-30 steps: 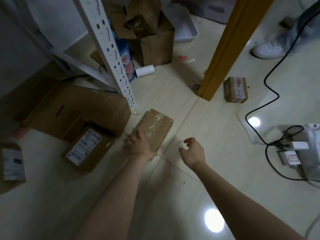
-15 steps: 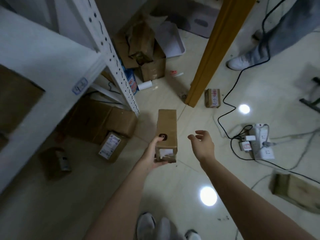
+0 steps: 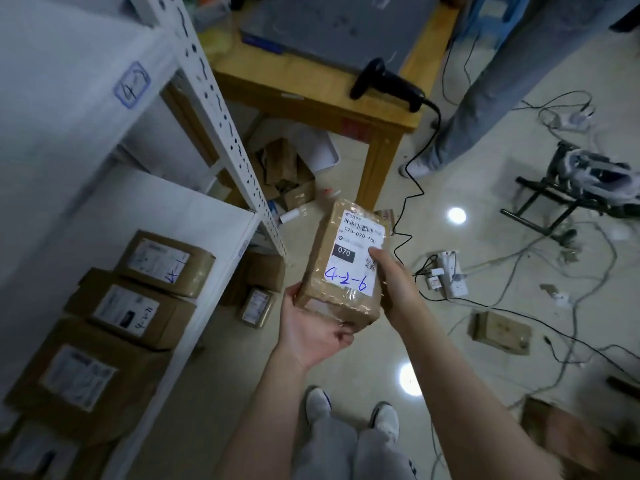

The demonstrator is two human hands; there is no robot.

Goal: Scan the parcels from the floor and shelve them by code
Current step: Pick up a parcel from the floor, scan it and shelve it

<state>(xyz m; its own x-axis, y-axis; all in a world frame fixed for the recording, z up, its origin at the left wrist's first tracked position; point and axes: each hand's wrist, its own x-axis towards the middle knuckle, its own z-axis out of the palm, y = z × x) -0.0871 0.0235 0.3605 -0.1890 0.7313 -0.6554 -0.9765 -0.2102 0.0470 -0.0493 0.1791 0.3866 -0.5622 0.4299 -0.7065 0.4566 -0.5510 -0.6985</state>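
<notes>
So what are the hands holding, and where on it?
One taped parcel: left hand cupping its near bottom corner, right hand gripping its right edge.

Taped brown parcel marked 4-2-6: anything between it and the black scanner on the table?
Nothing visible. The left hand and right hand hold the taped brown cardboard parcel in the air. The black handheld scanner lies on the yellow wooden table beyond it. The white perforated shelf upright stands left of that line.
</notes>
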